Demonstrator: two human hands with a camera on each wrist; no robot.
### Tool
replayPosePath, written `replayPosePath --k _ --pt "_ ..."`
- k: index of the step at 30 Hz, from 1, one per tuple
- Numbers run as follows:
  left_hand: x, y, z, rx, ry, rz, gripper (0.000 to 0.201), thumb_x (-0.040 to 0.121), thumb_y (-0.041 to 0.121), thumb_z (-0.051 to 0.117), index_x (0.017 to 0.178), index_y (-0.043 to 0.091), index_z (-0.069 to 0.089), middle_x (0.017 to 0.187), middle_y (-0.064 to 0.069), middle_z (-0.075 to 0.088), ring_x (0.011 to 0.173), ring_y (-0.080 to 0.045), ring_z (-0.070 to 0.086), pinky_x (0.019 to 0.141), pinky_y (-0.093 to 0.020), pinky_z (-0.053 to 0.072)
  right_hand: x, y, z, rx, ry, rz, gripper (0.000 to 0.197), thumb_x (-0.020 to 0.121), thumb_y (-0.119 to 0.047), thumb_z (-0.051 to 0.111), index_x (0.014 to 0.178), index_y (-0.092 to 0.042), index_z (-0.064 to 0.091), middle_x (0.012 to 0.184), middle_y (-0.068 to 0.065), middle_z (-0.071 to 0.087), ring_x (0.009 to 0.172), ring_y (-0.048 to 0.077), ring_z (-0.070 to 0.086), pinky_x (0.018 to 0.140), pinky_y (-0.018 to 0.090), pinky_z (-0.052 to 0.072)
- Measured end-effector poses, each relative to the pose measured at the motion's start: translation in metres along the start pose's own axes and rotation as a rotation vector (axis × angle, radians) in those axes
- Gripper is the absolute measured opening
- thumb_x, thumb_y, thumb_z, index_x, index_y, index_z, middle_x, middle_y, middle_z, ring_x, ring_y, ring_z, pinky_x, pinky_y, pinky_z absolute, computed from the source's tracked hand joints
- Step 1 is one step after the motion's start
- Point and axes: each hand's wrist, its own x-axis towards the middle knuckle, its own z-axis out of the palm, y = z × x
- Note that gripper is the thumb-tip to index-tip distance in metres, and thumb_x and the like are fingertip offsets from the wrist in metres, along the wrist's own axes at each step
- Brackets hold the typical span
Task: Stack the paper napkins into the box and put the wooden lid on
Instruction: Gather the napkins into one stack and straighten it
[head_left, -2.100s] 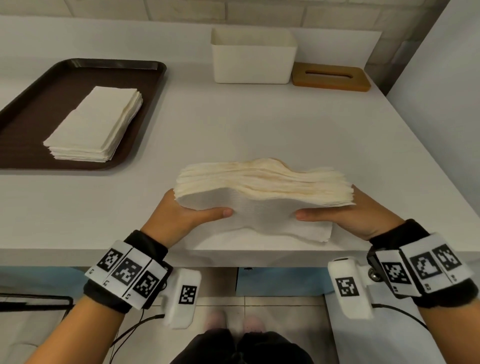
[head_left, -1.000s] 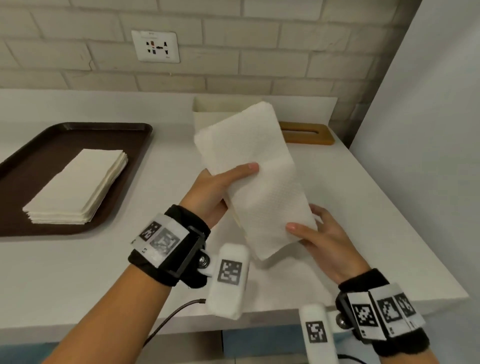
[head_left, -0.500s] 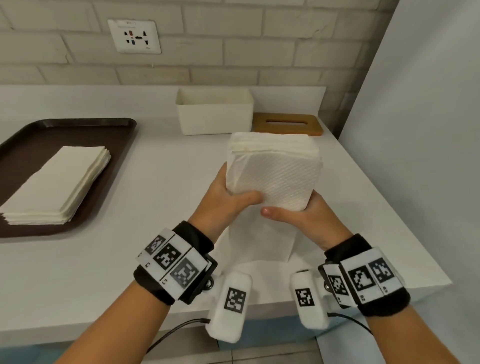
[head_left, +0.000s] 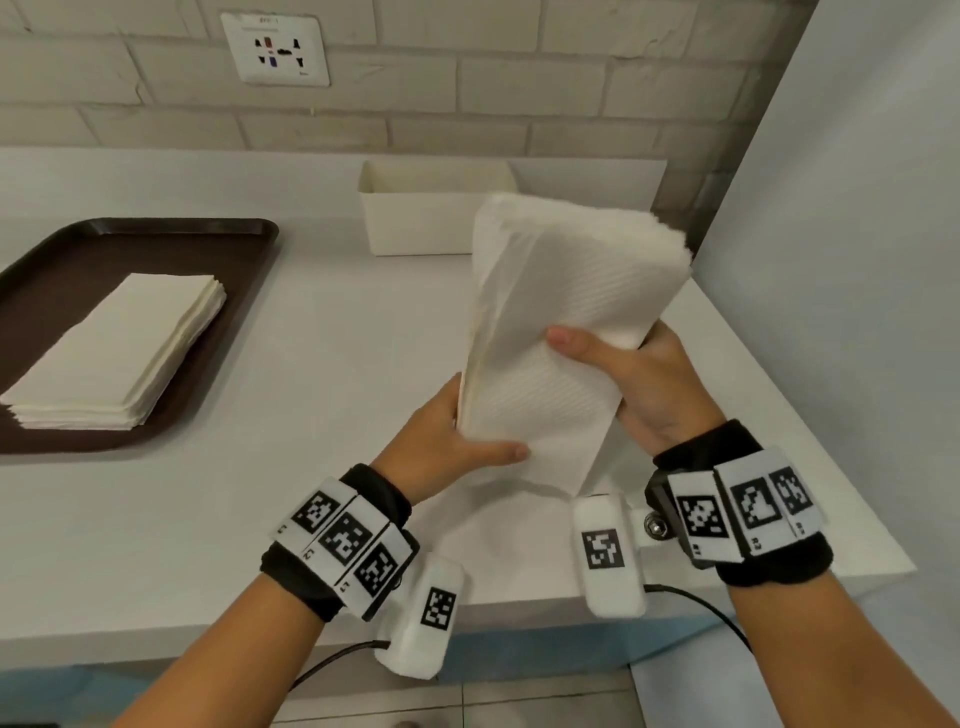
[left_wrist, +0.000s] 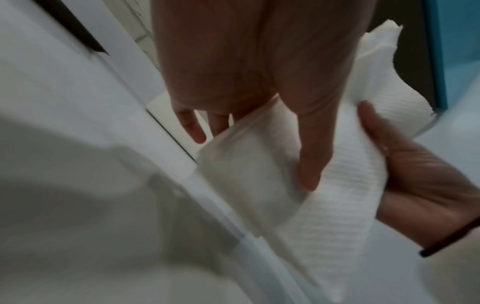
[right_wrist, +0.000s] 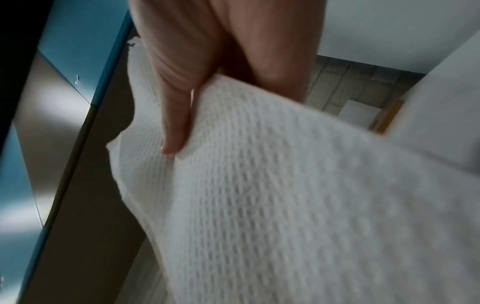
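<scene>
A thick stack of white paper napkins (head_left: 566, 312) stands tilted on end above the counter, held between both hands. My left hand (head_left: 457, 441) grips its lower left edge, thumb across the front. My right hand (head_left: 639, 379) grips the right side, thumb pressed on the front face. The left wrist view shows the napkins (left_wrist: 337, 185) pinched by my left hand (left_wrist: 259, 131), and the right wrist view shows the napkins (right_wrist: 285, 195) under my right hand (right_wrist: 179, 123). Behind them sits the open white box (head_left: 415, 208). The stack hides the wooden lid in the head view.
A dark brown tray (head_left: 62, 260) at the left carries a second napkin stack (head_left: 119, 348). One loose napkin sheet (head_left: 498, 530) lies on the white counter (head_left: 260, 493) under my hands. A brick wall with a socket (head_left: 275, 49) is behind; a white wall stands at the right.
The napkin stack was lifted from flat on the counter and turned upright. Since half a second ago it leans to the right, with my left hand lower and my right thumb higher on its face.
</scene>
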Motion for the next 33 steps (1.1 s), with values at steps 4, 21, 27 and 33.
replayPosePath --k 4,21,27,33 --pt "-0.014 -0.003 -0.020 -0.059 0.077 -0.021 0.043 0.058 0.027 0.085 0.094 0.035 0.062 0.091 0.016 0.072 0.085 0.001 0.066 0.072 -0.014 0.053 0.001 -0.006 -0.014 0.248 -0.011 -0.018 0.040 0.055 -0.011 0.071 0.095 -0.015 0.064 0.091 -0.001 0.072 0.089 0.015 0.069 0.074 0.030 0.057" --pt "-0.075 -0.034 -0.063 -0.006 0.132 0.012 0.064 0.050 0.035 0.081 0.107 0.031 0.051 0.099 0.026 0.064 0.095 0.010 0.059 0.075 -0.003 0.045 -0.015 0.038 -0.044 -0.563 -0.386 0.264 0.058 0.073 0.008 0.070 0.114 -0.028 0.049 0.108 -0.009 0.061 0.094 -0.003 0.057 0.076 0.004 0.048" --pt "-0.078 -0.042 -0.051 0.027 0.155 0.002 0.103 0.041 0.046 0.085 0.129 0.043 0.033 0.123 0.026 0.051 0.113 0.015 0.048 0.090 0.000 0.038 -0.023 0.040 -0.035 -0.480 -0.465 0.320 0.060 0.073 0.009 0.068 0.123 -0.020 0.054 0.118 -0.008 0.063 0.107 0.000 0.059 0.086 0.006 0.046" --pt "-0.078 -0.034 -0.038 0.035 0.149 0.076 0.056 0.064 0.023 0.083 0.111 0.043 0.059 0.112 0.029 0.064 0.110 0.010 0.055 0.091 -0.005 0.042 -0.035 0.047 -0.031 -0.402 -0.437 0.272 0.056 0.073 0.008 0.068 0.116 -0.027 0.056 0.115 -0.011 0.064 0.102 -0.005 0.061 0.083 0.006 0.046"
